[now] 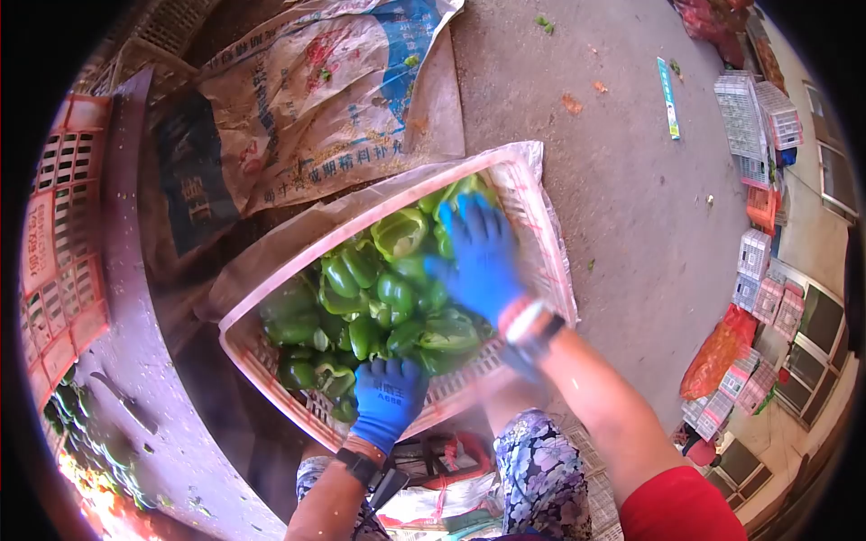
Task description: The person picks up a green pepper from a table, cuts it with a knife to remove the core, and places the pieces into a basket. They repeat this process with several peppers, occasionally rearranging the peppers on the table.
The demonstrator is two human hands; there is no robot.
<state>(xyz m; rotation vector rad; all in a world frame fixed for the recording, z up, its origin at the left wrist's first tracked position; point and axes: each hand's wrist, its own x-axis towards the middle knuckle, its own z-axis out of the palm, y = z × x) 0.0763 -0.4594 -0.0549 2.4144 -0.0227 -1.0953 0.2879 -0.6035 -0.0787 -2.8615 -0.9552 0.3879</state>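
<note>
Green bell peppers, some of them cut open, lie in a pink plastic crate in front of me. My left hand, in a blue glove, rests at the crate's near edge with its fingertips against the lower peppers; what it grips, if anything, is hidden. Over the peppers at the crate's right side is my right hand, also blue-gloved and slightly blurred, with its fingers spread and nothing seen in it.
Printed sacks lie beyond the crate. At left are a metal surface, a red crate and more peppers. Stacked crates and a red mesh bag line the right side. A blue-green strip lies on the floor.
</note>
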